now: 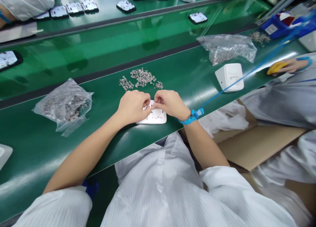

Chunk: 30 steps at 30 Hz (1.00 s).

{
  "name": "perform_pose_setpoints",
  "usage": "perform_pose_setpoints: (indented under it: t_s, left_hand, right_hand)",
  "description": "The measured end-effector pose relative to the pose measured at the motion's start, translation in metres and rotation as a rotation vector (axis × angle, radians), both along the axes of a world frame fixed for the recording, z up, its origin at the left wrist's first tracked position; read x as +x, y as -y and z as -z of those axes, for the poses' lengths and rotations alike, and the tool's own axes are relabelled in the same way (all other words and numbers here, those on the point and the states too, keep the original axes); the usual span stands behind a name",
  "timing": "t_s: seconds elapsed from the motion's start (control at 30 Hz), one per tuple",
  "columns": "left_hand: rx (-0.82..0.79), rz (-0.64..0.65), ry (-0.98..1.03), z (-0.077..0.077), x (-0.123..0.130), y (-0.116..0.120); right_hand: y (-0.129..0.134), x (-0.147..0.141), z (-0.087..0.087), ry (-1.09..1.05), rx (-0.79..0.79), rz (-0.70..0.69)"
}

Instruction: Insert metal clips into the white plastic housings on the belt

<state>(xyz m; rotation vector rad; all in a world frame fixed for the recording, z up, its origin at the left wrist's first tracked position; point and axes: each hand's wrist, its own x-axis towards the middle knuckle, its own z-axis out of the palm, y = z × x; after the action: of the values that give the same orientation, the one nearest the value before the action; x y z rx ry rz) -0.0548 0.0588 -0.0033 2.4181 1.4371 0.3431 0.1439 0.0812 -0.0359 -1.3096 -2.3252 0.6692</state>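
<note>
White anti-static smock sleeves [158, 194] fill the bottom of the head view, and both bare forearms are seen reaching from them toward twelve o'clock onto the glossy green conveyor belt [103, 128].

A flat white plastic housing with rounded corners [155, 116] lies on the belt directly under the hands, its long axis running from nine to three o'clock. The left hand [133, 107] is curled over its nine o'clock end, fingers bent and pinched at the top edge; whether a small part is held between the fingertips cannot be told. The right hand [169, 103], wearing a blue wrist strap [194, 116] with a coiled blue cord [247, 74], is curled likewise over the three o'clock end, its fingertips meeting the left's above the housing. Both hands are equally near it.

A loose heap of small shiny metal parts [142, 78] is spread just beyond the hands at twelve o'clock, apart from them. A crinkled clear plastic bag of similar parts [65, 105] rests at nine o'clock, another clear bag [228, 47] at two o'clock, and a white boxy plastic casing [229, 76] beside it. At three o'clock a co-worker's hand [287, 66] is seen resting on the belt.
</note>
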Motion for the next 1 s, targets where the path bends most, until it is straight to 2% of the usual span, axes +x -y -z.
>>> perform_pose_setpoints:
  t_s: [0.07, 0.2, 0.33, 0.47, 0.73, 1.0]
  left_hand:
    - [0.007, -0.071, -0.024, 0.001, 0.006, 0.001]
    - [0.057, -0.149, -0.083, 0.003, 0.016, 0.002]
    - [-0.024, -0.19, -0.079, -0.001, 0.017, -0.001]
    - [-0.106, -0.215, -0.061, -0.005, 0.018, -0.004]
    - [-0.106, -0.237, -0.133, -0.005, 0.027, -0.004]
    - [-0.079, -0.223, -0.177, -0.005, 0.03, 0.0]
  right_hand:
    - [0.004, 0.004, 0.009, -0.13, 0.036, -0.015]
    - [0.025, 0.012, 0.029, -0.346, 0.219, -0.036]
    - [0.041, 0.014, 0.041, -0.374, 0.328, -0.018]
    - [0.042, 0.013, 0.044, -0.382, 0.372, -0.023]
    - [0.042, 0.013, 0.041, -0.375, 0.357, -0.025]
    - [0.041, 0.012, 0.037, -0.325, 0.239, -0.026]
